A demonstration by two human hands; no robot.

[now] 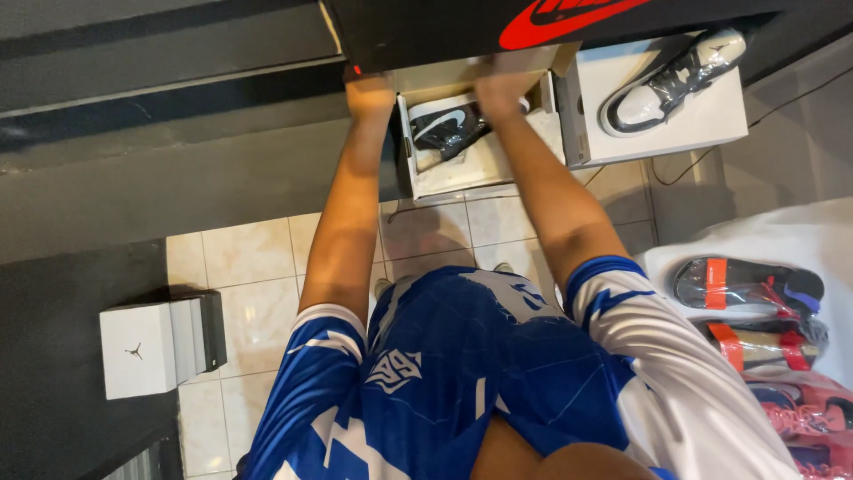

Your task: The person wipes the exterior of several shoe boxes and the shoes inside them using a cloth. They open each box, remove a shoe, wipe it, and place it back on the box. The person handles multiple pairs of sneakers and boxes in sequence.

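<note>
- Above an open shoebox point(462, 169) on the tiled floor, a black lid point(418, 31) is gripped at its near edge by the left hand point(369, 93) and right hand point(499, 89).
- Inside the shoebox, a black-and-white sneaker point(444, 129) is seen.
- Right of it, a second sneaker point(666, 84) is displayed on a white box point(702, 120).

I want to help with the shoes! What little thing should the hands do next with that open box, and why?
Probably pull the right hand back out of the open box and square up the shoe. The shoe lies tilted across the box, the right hand rests at its top edge, and the left hand grips the box's left rim under the black lid.
</note>
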